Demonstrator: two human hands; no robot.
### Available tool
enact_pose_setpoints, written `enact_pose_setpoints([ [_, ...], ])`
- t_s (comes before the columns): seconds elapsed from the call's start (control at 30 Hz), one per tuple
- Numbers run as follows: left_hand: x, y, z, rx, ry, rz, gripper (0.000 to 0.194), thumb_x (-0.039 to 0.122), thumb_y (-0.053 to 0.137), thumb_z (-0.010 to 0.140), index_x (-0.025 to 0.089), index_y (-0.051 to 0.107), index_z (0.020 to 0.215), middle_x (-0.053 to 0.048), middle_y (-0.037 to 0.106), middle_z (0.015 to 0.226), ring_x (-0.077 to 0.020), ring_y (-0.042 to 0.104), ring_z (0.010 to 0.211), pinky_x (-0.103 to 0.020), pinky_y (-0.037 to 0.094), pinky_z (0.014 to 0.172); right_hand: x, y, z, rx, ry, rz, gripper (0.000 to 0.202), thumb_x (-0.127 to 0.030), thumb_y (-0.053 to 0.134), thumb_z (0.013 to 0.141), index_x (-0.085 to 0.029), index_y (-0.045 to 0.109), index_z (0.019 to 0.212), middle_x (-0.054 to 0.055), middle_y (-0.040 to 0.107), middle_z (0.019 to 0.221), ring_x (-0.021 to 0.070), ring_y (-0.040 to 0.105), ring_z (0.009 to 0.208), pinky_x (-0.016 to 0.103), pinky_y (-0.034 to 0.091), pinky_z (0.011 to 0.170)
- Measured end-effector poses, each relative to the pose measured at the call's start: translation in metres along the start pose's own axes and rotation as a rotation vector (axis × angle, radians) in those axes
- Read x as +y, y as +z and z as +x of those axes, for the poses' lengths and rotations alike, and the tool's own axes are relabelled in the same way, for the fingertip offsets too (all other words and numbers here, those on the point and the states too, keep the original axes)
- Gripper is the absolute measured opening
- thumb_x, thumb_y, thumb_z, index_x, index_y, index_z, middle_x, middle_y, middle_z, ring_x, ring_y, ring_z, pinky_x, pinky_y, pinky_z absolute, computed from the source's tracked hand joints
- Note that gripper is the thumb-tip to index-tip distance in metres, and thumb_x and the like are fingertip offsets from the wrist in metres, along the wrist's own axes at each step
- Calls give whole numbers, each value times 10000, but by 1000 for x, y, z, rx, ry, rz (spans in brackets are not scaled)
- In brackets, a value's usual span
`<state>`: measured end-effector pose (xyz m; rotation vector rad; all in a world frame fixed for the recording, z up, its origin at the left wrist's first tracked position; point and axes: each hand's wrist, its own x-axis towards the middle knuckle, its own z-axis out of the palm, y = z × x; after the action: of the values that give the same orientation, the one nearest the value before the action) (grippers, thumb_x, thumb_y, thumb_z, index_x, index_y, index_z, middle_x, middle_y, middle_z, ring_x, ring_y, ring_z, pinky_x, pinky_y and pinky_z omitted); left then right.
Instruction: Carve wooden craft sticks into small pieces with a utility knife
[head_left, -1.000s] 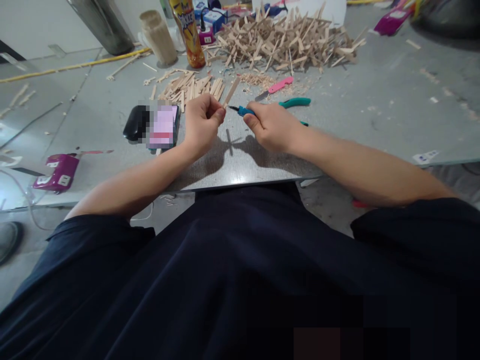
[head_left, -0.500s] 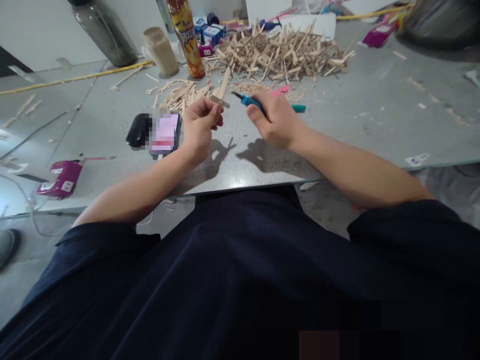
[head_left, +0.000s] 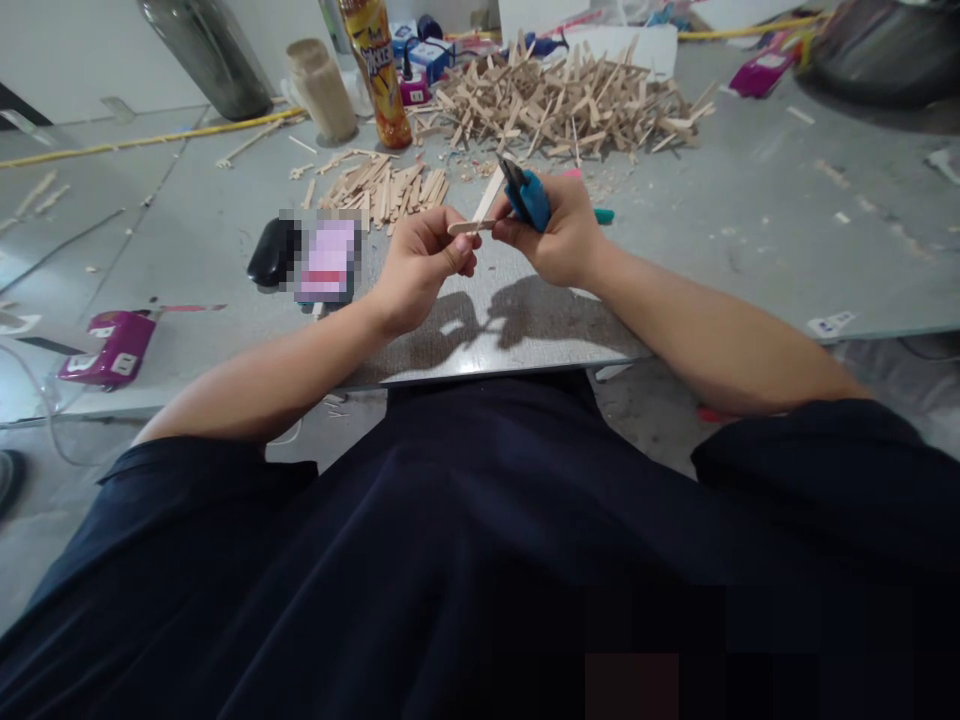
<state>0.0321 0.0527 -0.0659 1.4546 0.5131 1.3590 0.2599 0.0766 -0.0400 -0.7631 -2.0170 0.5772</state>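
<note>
In front of me, my left hand (head_left: pixel 431 262) pinches crossed wooden craft sticks: a short crosswise one (head_left: pixel 466 227) with a rounded end, and a longer pale one (head_left: pixel 489 196) pointing up and away. My right hand (head_left: pixel 564 228) is closed around a blue-handled tool (head_left: pixel 534 200) with a dark metal tip that points up; its exact kind is unclear. The right thumb and fingertip also touch the right end of the crosswise stick. Both hands hover above the table near its front edge, almost meeting.
Behind the hands lie a small pile of sticks (head_left: pixel 382 190) and a large heap of stick pieces (head_left: pixel 562 105). A phone (head_left: pixel 330 260) and a black case (head_left: pixel 274 254) rest to the left. A drink bottle (head_left: pixel 381 75) and a jar (head_left: pixel 322 92) stand farther back.
My left hand has moved right and slightly nearer with the sticks. My right hand has turned the tool upward and now touches the crosswise stick.
</note>
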Motion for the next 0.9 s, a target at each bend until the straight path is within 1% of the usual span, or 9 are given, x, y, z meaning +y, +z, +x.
enact_pose_setpoints([
  [0.1, 1, -1, 1, 57, 41, 46, 571, 575, 1074, 909, 241, 624, 796, 58, 631, 724, -97, 649, 594, -248, 569, 591, 22, -7, 9, 18, 8, 26, 578, -862, 852, 905, -304, 699, 910, 47, 738, 924, 291, 672, 871, 534, 610, 904],
  [0.17, 1, 1, 1, 103, 78, 112, 529, 500, 1024, 985, 243, 598, 804, 58, 631, 740, -94, 648, 584, -242, 559, 573, 36, -14, 15, 85, 47, 33, 641, -914, 855, 819, -308, 652, 865, 44, 705, 887, 275, 625, 834, 534, 589, 885],
  [0.23, 1, 4, -1, 134, 98, 178, 498, 494, 974, 1035, 244, 602, 817, 49, 651, 756, -92, 652, 572, -231, 538, 541, 46, -21, 18, 92, 66, 17, 685, -976, 847, 782, -323, 648, 837, 43, 698, 865, 278, 604, 847, 542, 569, 897],
  [0.37, -3, 7, -5, 172, 76, 272, 456, 533, 936, 1064, 256, 626, 877, 63, 649, 684, -99, 629, 506, -217, 488, 459, 50, -26, 19, -44, 78, -65, 663, -1012, 868, 781, -369, 715, 842, 40, 734, 917, 300, 594, 942, 566, 528, 962],
  [0.5, -5, 3, -2, 199, 33, 342, 418, 514, 920, 1083, 272, 616, 931, 89, 618, 596, -115, 636, 465, -213, 455, 416, 45, -25, 14, -251, 49, -223, 505, -775, 860, 919, -354, 616, 785, 54, 703, 882, 329, 593, 942, 565, 503, 943],
  [0.6, -4, 3, 1, 207, 20, 364, 425, 518, 903, 1099, 275, 592, 943, 95, 619, 580, -121, 662, 463, -206, 451, 414, 43, -24, 10, -407, -23, -334, 381, -564, 816, 937, -319, 566, 787, 71, 664, 873, 328, 588, 881, 517, 452, 829],
  [0.67, -2, 4, 0, 208, 11, 355, 438, 531, 906, 1096, 276, 581, 951, 102, 617, 565, -121, 658, 449, -205, 452, 417, 43, -23, 8, -457, -32, -365, 325, -533, 791, 943, -302, 602, 813, 70, 658, 863, 308, 577, 836, 479, 396, 763],
  [0.77, 1, 8, -2, 207, -29, 327, 438, 530, 914, 1090, 275, 584, 960, 92, 654, 566, -119, 645, 439, -214, 467, 437, 41, -22, 7, -445, -15, -349, 467, -711, 786, 965, -293, 640, 817, 53, 641, 796, 277, 557, 780, 458, 361, 733],
  [0.9, 7, 12, -4, 232, -78, 304, 409, 469, 911, 1101, 270, 586, 950, 76, 695, 583, -108, 621, 430, -216, 449, 452, 28, -24, 10, -328, 8, -277, 769, -1055, 697, 892, -324, 506, 751, 37, 579, 725, 263, 512, 753, 482, 371, 750],
])
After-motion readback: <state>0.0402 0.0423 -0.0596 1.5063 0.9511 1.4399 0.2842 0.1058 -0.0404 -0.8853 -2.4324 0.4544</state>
